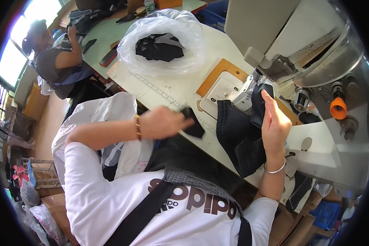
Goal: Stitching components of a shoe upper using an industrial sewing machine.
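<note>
My left hand [162,123], smeared by motion, pinches a small dark fabric piece [193,124] above the near edge of the white sewing table [174,84]. At the sewing machine [254,88], my right hand [274,125] holds a larger black fabric piece [235,133] with a ribbed edge. Its upper part is folded up beside the presser foot area, and the rest hangs down over the table edge. Whether the fabric lies under the needle is hidden. A pale metal plate [219,92] lies in the table to its left.
A clear plastic bag [129,45] with dark cut pieces [160,47] stands at the back of the table. A white bag [123,104] lies by my left arm. An orange cone [338,108] juts from the machine. Another person [61,59] sits at a green table [100,37].
</note>
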Available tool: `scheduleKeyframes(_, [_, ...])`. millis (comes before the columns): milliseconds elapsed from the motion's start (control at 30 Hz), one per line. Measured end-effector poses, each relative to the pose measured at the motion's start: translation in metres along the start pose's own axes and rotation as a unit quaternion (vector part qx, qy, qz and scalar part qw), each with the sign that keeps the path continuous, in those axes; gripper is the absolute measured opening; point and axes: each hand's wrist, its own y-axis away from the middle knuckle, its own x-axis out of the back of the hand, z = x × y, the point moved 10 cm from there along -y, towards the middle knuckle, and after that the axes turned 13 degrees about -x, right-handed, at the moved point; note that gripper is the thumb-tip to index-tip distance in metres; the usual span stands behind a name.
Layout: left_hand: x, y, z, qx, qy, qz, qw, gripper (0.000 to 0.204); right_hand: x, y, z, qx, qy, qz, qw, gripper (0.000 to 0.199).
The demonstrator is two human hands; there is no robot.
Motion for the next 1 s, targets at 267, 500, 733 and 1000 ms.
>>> scheduleKeyframes(267, [-0.062, 0.082, -0.040, 0.133, -0.003, -0.382, 0.915, 0.015, -0.002, 0.000, 0.004, 0.008, 0.021, -0.027, 0.999, 0.039])
scheduleKeyframes(500, [0.044, 0.105, -0.088, 0.173, -0.030, -0.357, 0.918, 0.009, -0.002, -0.001, 0.002, 0.026, -0.003, 0.007, 1.000, 0.050])
scheduleKeyframes(733, [0.117, -0.047, -0.018, -0.105, 0.008, -0.051, 0.993, 0.039, -0.004, -0.002, 0.009, 0.018, -0.006, -0.043, 0.999, 0.030])
scheduleKeyframes(1000, [0.129, -0.131, 0.025, -0.272, -0.224, 0.161, 0.922, 0.048, -0.004, 0.000, 0.015, 0.030, -0.037, -0.016, 0.999, 0.045])
